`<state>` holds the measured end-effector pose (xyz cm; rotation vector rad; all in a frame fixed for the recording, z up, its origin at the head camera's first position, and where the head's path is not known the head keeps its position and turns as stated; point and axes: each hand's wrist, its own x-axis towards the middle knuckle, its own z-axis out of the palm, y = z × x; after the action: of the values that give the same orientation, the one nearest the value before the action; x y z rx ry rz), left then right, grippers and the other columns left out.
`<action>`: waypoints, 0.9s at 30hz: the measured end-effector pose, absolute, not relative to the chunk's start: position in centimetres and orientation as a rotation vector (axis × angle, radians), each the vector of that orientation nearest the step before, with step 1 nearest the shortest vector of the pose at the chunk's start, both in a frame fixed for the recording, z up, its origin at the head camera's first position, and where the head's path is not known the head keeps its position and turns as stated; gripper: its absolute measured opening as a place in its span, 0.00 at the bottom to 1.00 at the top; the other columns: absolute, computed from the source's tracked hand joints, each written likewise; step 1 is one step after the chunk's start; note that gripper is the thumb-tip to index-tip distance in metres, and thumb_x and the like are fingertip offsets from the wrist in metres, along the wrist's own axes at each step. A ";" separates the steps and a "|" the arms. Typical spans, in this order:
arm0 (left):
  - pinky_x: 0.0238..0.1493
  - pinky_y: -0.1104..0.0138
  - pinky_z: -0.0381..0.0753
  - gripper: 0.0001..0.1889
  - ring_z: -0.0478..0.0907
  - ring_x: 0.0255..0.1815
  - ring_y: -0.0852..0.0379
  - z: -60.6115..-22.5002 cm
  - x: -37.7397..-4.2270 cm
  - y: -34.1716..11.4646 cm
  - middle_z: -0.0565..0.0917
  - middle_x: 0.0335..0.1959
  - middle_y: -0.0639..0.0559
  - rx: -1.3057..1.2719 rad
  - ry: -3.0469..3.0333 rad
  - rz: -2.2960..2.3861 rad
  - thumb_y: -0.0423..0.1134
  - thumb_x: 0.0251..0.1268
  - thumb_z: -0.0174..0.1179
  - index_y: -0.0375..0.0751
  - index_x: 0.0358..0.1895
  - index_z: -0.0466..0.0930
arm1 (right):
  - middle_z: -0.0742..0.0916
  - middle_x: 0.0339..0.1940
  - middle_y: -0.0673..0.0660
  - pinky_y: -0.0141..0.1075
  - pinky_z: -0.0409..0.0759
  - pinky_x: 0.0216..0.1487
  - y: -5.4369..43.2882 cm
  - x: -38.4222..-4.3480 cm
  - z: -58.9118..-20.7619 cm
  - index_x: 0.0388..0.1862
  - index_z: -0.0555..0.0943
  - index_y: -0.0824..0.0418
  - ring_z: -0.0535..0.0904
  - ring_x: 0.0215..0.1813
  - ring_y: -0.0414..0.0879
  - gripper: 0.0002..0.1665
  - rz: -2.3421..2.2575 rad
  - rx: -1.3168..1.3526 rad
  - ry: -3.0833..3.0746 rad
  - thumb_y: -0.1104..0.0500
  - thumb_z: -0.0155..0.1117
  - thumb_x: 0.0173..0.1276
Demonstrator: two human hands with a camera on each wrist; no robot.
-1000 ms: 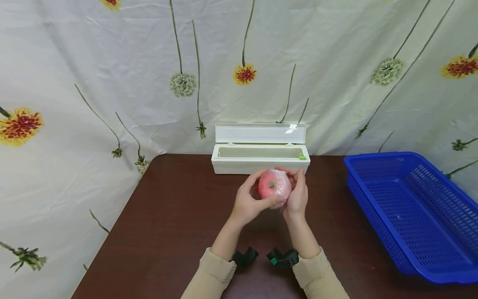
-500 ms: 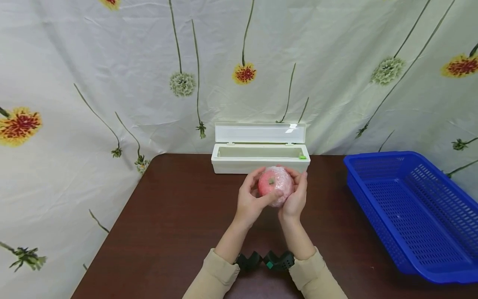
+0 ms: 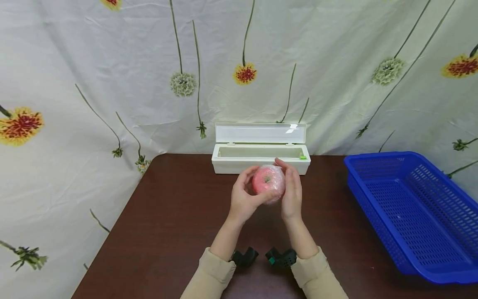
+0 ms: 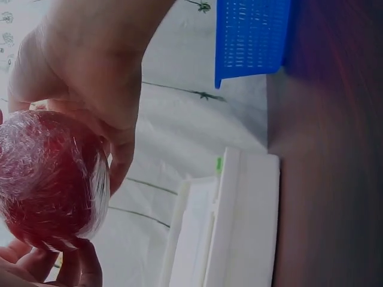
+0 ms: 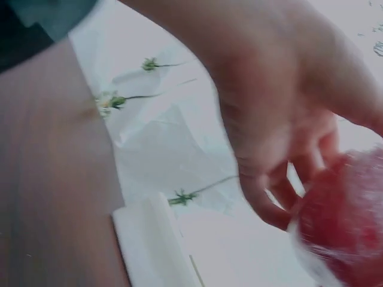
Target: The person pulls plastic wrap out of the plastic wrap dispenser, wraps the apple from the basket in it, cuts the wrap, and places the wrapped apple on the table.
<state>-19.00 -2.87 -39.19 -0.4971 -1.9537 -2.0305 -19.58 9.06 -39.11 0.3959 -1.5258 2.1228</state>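
Note:
A red apple [image 3: 264, 182] in clear plastic film is held above the table, its stem side toward the head camera. My left hand [image 3: 242, 202] grips it from the left, the thumb across its near side. Along the apple's right side stands my right hand [image 3: 293, 195], its fingers fairly straight and resting close against the film. In the left wrist view, film creases cover the apple [image 4: 51, 179], with the right hand [image 4: 96, 66] above it. The right wrist view shows the left hand [image 5: 275, 101] curled around the apple [image 5: 350, 221].
Behind the hands, a long white box [image 3: 239, 167] stands with its lid [image 3: 254, 133] raised and a small green piece [image 3: 303, 158] at its right end. A blue plastic basket [image 3: 407, 253] occupies the right of the dark brown table [image 3: 168, 220]. A flowered cloth [image 3: 149, 62] hangs behind.
The apple and both hands have shifted slightly left since half a second ago. My right hand's fingers have straightened from their cupped hold, uncovering more of the apple's right side.

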 end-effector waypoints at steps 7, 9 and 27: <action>0.41 0.64 0.79 0.40 0.73 0.46 0.54 -39.1 -18.7 -2.8 0.79 0.50 0.50 -0.558 -2.070 -1.806 0.39 0.36 0.78 0.41 0.60 0.71 | 0.77 0.54 0.59 0.33 0.76 0.46 10.3 -19.4 -38.4 0.58 0.69 0.73 0.73 0.52 0.47 0.25 2.257 0.431 -1.723 0.53 0.44 0.75; 0.41 0.64 0.79 0.40 0.73 0.47 0.55 -39.0 -18.6 -2.8 0.78 0.50 0.51 -0.577 -2.082 -1.771 0.40 0.36 0.78 0.41 0.60 0.71 | 0.78 0.53 0.58 0.33 0.77 0.44 10.4 -19.4 -38.2 0.59 0.69 0.73 0.74 0.50 0.46 0.25 2.291 0.429 -1.755 0.54 0.44 0.75; 0.49 0.60 0.76 0.41 0.70 0.53 0.55 -39.0 -18.9 -3.5 0.75 0.56 0.52 -0.706 -2.148 -1.738 0.39 0.40 0.77 0.45 0.64 0.69 | 0.81 0.43 0.54 0.30 0.79 0.34 10.6 -19.5 -38.2 0.54 0.72 0.75 0.77 0.39 0.43 0.18 2.315 0.355 -1.716 0.64 0.49 0.71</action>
<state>-18.86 -3.50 -39.02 -0.7064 -2.1484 -1.7383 -19.47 10.65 -38.23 0.3555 -1.7161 2.3149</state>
